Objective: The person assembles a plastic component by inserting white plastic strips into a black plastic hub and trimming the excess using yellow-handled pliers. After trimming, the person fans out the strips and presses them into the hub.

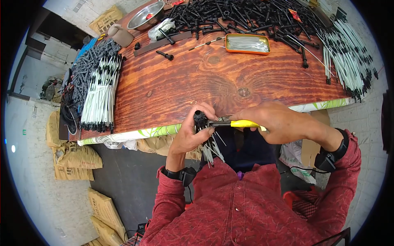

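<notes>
My left hand (pixel 185 138) is closed round a black plastic fitting (pixel 200 116) with a round top, held just off the table's near edge. Below that hand a bunch of thin whitish rods (pixel 211 152) hangs down, partly hidden by the fingers. Yellow-handled pliers (pixel 243 123) are gripped in my right hand (pixel 280 122). Their dark jaws reach left to the fitting, beside my left thumb; whether they bite on anything cannot be made out.
On the wooden table (pixel 176 90) lie an orange-rimmed tin (pixel 248 43) of thin rods, a heap of black fittings (pixel 230 14), white rod bundles at left (pixel 99 96) and right (pixel 349 61), grey parts (pixel 86 74) and a metal bowl (pixel 144 17). Sacks (pixel 78 160) stand on the floor at left.
</notes>
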Motion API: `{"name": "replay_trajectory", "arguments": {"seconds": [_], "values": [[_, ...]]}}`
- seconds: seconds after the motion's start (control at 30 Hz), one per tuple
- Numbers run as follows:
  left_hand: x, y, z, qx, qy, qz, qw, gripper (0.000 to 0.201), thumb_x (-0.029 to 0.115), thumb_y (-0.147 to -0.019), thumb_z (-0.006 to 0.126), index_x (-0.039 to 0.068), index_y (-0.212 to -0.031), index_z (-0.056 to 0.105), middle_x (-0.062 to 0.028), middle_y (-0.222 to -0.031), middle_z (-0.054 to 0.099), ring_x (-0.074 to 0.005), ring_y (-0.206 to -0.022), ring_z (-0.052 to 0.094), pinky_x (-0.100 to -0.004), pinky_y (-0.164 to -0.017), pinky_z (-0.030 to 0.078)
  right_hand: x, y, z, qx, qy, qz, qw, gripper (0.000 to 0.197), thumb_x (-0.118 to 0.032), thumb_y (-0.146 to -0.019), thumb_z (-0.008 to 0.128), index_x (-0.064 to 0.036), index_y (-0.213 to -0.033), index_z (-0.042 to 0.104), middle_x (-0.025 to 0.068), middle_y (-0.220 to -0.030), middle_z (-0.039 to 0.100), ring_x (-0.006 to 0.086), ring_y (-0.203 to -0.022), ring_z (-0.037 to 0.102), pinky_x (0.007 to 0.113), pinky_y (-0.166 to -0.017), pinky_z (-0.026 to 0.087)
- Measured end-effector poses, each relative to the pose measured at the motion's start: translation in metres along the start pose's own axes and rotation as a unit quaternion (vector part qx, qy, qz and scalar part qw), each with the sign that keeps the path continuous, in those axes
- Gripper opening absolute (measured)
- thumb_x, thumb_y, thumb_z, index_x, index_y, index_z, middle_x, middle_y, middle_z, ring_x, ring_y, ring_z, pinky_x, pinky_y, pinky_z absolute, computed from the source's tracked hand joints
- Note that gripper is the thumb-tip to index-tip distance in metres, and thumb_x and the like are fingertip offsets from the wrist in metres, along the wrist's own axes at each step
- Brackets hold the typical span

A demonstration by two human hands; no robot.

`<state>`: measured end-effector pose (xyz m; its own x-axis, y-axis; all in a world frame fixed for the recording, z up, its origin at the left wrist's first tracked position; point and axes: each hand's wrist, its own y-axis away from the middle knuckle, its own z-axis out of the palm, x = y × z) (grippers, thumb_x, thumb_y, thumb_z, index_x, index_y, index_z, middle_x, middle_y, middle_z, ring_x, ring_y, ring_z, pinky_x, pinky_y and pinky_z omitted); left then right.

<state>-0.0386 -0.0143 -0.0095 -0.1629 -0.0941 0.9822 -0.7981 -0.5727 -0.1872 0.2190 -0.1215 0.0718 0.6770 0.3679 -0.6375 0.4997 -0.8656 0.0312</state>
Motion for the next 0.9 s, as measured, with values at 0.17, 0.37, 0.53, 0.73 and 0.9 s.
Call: {"name": "replay_trajectory", "arguments": {"seconds": [0.17,0.37,0.53,0.73,0.9], "values": [[-0.001,0.000,0.001,0.017,-0.020,0.003,1.000,0.033,0.002,-0.080,0.069,0.005,-0.106,0.050,-0.0084,-0.105,0.048,-0.0179,-0.095,0.056,-0.0324,-0.086,0.046,0.000,-0.004,-0.006,-0.076,-0.125,0.074,0.986,0.037,-0.004,-0.091,0.057,-0.0075,-0.128,0.057,0.0157,-0.101,0.068,0.0356,-0.086,0.069,0.043,-0.073,0.052],[-0.003,0.001,-0.005,0.026,0.006,0.000,1.000,0.034,0.007,-0.080,0.074,0.005,-0.105,0.051,-0.0079,-0.105,0.048,-0.0184,-0.096,0.057,-0.0322,-0.085,0.047,0.001,-0.002,0.024,0.016,-0.105,0.042,0.993,0.037,-0.013,-0.094,0.063,-0.0075,-0.130,0.057,0.0162,-0.100,0.068,0.0371,-0.089,0.068,0.044,-0.073,0.052],[-0.004,0.004,-0.006,0.046,0.055,0.011,0.997,0.035,0.010,-0.079,0.076,0.006,-0.105,0.053,-0.0087,-0.105,0.051,-0.0196,-0.095,0.057,-0.0327,-0.083,0.048,0.003,-0.004,0.056,0.112,-0.152,0.027,0.982,0.036,-0.015,-0.095,0.063,-0.0068,-0.130,0.057,0.0168,-0.100,0.068,0.0370,-0.090,0.067,0.043,-0.073,0.052],[-0.014,0.002,-0.008,0.031,0.070,0.056,0.995,0.036,0.011,-0.080,0.076,0.007,-0.108,0.053,-0.0107,-0.104,0.054,-0.0208,-0.094,0.058,-0.0341,-0.082,0.049,0.008,-0.009,0.049,0.124,-0.107,-0.006,0.986,0.035,-0.017,-0.095,0.063,-0.0074,-0.128,0.057,0.0173,-0.099,0.068,0.0383,-0.090,0.066,0.044,-0.073,0.051],[-0.007,0.006,-0.004,0.034,0.073,0.027,0.996,0.038,0.013,-0.081,0.076,0.008,-0.111,0.054,-0.0116,-0.102,0.054,-0.0225,-0.095,0.060,-0.0349,-0.081,0.050,0.012,-0.003,0.031,0.076,-0.088,-0.018,0.993,0.030,-0.022,-0.098,0.059,-0.0063,-0.123,0.058,0.0160,-0.091,0.068,0.0358,-0.083,0.067,0.044,-0.069,0.052]]}}
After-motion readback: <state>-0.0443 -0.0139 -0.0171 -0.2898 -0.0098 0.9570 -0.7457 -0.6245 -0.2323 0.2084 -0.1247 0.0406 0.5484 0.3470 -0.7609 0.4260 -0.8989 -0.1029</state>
